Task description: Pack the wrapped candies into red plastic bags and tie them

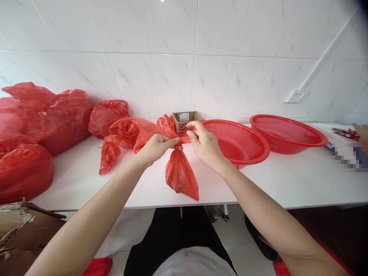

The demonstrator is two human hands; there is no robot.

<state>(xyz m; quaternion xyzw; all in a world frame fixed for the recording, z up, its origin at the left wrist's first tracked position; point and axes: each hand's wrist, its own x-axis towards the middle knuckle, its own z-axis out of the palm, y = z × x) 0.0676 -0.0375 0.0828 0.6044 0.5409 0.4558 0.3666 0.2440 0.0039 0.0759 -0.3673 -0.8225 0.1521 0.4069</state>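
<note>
A small red plastic bag (181,172) hangs over the table, its neck twisted into a knot and its lower part bulging. My left hand (156,148) pinches the neck at the knot between thumb and fingers. On the other side, my right hand (206,147) has curled fingers at a strip of the same bag that stretches right from the knot. Its exact grip is partly hidden. Loose, crumpled plastic from the bag's top sticks up above the left fingertips. Just behind the hands is a small open cardboard box (181,125).
Two red plastic baskets (235,159) (289,143) stand at right on the white table (143,188). Several filled red bags (64,119) line the left. Another person's hand (361,136) is at the far right, near red-handled scissors (346,133). A carton (25,234) stands lower left.
</note>
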